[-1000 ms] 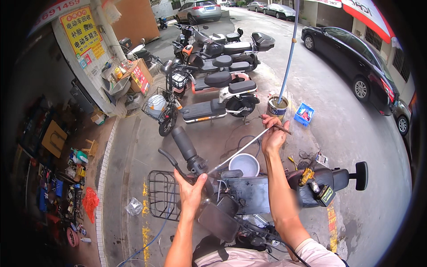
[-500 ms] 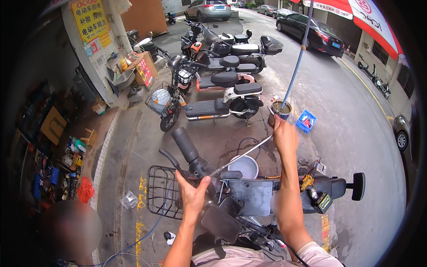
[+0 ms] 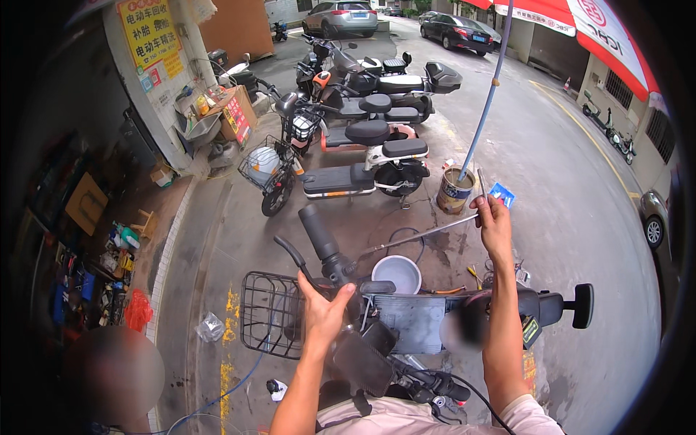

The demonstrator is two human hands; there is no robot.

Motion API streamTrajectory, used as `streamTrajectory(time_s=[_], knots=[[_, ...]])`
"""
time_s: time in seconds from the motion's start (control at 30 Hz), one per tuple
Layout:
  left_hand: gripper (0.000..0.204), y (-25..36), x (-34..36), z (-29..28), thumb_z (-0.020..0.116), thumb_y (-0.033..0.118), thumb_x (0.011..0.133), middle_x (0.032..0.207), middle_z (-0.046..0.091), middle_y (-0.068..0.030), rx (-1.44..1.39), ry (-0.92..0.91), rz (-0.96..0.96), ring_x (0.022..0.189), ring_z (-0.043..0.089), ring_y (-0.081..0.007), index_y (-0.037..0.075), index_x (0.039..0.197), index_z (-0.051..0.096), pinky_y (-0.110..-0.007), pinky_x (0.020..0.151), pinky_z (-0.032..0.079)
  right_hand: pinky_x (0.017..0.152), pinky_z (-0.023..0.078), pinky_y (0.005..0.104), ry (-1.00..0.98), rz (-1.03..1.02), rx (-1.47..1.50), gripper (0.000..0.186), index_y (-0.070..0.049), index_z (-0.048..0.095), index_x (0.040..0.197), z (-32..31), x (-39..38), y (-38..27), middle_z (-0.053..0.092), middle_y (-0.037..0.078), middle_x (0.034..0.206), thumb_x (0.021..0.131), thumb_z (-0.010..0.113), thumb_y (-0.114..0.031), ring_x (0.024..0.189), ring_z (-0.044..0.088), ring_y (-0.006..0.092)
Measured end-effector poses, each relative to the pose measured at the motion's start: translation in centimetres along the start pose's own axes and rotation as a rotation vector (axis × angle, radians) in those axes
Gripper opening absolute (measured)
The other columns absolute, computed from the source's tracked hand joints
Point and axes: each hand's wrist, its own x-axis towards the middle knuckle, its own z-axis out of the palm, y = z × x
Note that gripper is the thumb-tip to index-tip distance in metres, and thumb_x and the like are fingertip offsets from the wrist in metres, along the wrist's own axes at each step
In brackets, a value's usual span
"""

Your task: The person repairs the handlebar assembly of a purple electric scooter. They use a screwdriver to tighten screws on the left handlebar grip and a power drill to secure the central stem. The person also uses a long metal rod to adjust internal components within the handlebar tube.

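Observation:
An electric scooter with a black wire front basket stands right before me. My left hand is wrapped round its handlebar just below the black grip, thumb and forefinger on either side, next to the brake lever; its other fingers are hidden. My right hand is raised over the rear of the scooter, pinching a long thin metal rod with a short crosswise piece at the hand's end. The rod's far tip hangs near the handlebar, apart from it.
A white basin sits beyond the footboard. Farther off are an umbrella pole in a bucket, a blue crate and several parked scooters. A blurred person is at lower left, by scattered tools.
My right hand has moved right, drawing the rod away from the handlebar. My left hand and the handlebar have shifted slightly right. A black car has driven farther up the road.

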Motion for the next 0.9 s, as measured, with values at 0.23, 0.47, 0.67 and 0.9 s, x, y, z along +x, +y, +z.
streamTrajectory(time_s=[0.23,0.47,0.67,0.9], knots=[[0.120,1.0,0.1,-0.5,0.080,0.040,0.086,0.150,0.038,-0.0403,-0.081,-0.073,-0.041,0.144,0.040,-0.0425,-0.013,0.157,-0.002,-0.041,0.118,0.032,0.052,0.030,0.0241,-0.063,0.072,0.145,0.032,-0.005,0.065,0.093,-1.3,-2.5,0.2,0.044,-0.007,0.065,0.108,0.055,-0.031,0.057,0.040,0.0048],[0.112,-0.5,0.5,-0.9,0.075,0.028,0.092,0.128,0.060,-0.0198,-0.285,-0.133,0.043,0.118,0.058,-0.0280,-0.011,0.157,-0.008,-0.035,0.107,0.042,0.050,0.026,0.0223,-0.102,0.107,0.194,0.032,-0.007,0.064,0.094,-0.3,-3.4,0.0,0.041,-0.009,0.064,0.108,0.055,-0.034,0.055,0.037,0.0030],[0.112,1.2,-0.4,-0.9,0.075,0.025,0.092,0.115,0.065,-0.0125,-0.360,-0.146,-0.055,0.103,0.063,-0.0214,-0.006,0.159,-0.009,-0.032,0.096,0.048,0.048,0.024,0.0224,-0.132,0.149,0.227,0.032,-0.007,0.064,0.096,-0.1,-3.3,0.5,0.041,-0.008,0.064,0.108,0.054,-0.035,0.054,0.036,0.0029],[0.114,-2.5,0.4,-0.6,0.076,0.021,0.091,0.108,0.063,-0.0101,-0.286,-0.073,0.015,0.085,0.063,-0.0172,0.001,0.161,-0.011,-0.031,0.074,0.054,0.047,0.023,0.0224,-0.174,0.176,0.244,0.032,-0.007,0.064,0.099,0.1,-2.8,1.6,0.042,-0.007,0.062,0.108,0.054,-0.037,0.052,0.035,0.0032]])
